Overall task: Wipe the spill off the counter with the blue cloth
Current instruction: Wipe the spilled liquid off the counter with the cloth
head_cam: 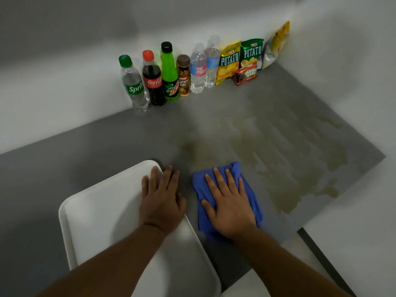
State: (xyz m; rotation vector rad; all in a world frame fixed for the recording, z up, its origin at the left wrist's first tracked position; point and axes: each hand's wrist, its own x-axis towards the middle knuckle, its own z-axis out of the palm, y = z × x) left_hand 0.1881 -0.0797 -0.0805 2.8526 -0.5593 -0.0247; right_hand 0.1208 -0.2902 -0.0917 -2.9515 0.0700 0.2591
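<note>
A crumpled blue cloth (200, 185) lies on the grey counter (85, 142) near its front edge. My right hand (229, 202) presses flat on top of the cloth, fingers spread. A yellowish-brown spill (285, 151) smears across the counter to the right of and beyond the cloth, reaching the right edge. My left hand (160, 198) rests flat, fingers apart, on the far right corner of a white tray (96, 217), holding nothing.
Along the back wall stand several bottles: Sprite (132, 84), Coca-Cola (152, 80), Mountain Dew (169, 76), a brown drink and two water bottles (198, 69). Chip bags (229, 63) and a snack pack (245, 76) fill the back right corner.
</note>
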